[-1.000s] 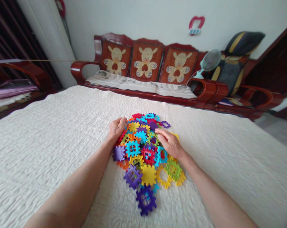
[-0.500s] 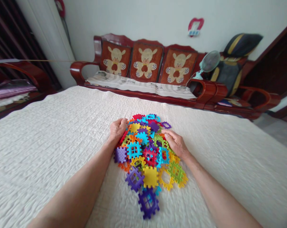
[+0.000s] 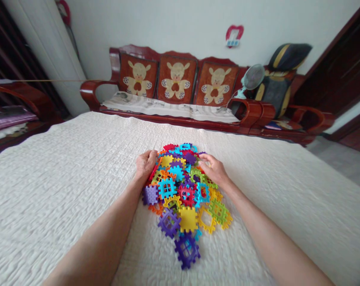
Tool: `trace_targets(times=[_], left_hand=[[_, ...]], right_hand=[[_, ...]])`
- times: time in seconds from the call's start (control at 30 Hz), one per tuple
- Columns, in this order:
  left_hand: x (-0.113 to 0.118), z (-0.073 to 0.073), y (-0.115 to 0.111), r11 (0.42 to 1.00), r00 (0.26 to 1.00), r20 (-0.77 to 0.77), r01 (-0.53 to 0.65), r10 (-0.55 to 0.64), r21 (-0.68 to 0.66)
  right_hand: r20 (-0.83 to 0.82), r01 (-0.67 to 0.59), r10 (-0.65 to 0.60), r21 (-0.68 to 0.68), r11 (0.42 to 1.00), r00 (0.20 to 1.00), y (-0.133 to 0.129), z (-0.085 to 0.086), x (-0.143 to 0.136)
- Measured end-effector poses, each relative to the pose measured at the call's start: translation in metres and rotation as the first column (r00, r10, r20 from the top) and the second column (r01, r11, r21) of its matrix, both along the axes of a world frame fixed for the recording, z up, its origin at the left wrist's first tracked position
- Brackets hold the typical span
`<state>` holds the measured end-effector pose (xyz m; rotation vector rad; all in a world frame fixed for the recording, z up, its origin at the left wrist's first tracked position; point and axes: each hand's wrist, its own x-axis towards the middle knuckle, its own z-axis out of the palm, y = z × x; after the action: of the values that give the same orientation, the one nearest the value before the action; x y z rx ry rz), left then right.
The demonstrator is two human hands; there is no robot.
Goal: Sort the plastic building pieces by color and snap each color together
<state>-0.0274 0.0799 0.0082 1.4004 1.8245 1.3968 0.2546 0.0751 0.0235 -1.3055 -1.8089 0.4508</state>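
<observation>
A heap of colourful plastic interlocking pieces lies on a white quilted surface, with a yellow piece (image 3: 188, 219) and a dark purple window piece (image 3: 187, 250) at its near end. At the heap's left edge, my left hand (image 3: 146, 163) has its fingers curled beside a red piece (image 3: 155, 171); what its fingertips hold, if anything, is hidden. My right hand (image 3: 214, 169) rests over the right edge, its fingers apart and nothing visibly held, near a green piece (image 3: 197, 174). A light blue window piece (image 3: 167, 188) lies mid-heap.
The white quilted cover (image 3: 78, 167) spreads around the heap. Beyond it stands a dark red wooden sofa (image 3: 90, 92) with bear cushions (image 3: 177, 79). A small fan (image 3: 254, 76) and a massage chair pad (image 3: 273, 93) are at the back right.
My right hand has moved slightly forward and inward over the heap, its fingers more spread. My left hand stays at the left edge. The camera view has shifted slightly.
</observation>
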Motion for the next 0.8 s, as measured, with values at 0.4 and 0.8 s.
trace_targets(times=[0.4,0.8], left_hand=[[-0.012,0.002,-0.004,0.995,0.974,0.202,0.097,-0.101,0.033],[-0.005,0.012,-0.152,0.950,0.921,-0.314,0.283,-0.231,0.132]], right_hand=[[-0.035,0.218,-0.219,-0.032,0.975,0.975,-0.089,-0.002,0.027],[0.168,0.217,-0.209,-0.031,0.976,0.963,-0.166,-0.024,-0.002]])
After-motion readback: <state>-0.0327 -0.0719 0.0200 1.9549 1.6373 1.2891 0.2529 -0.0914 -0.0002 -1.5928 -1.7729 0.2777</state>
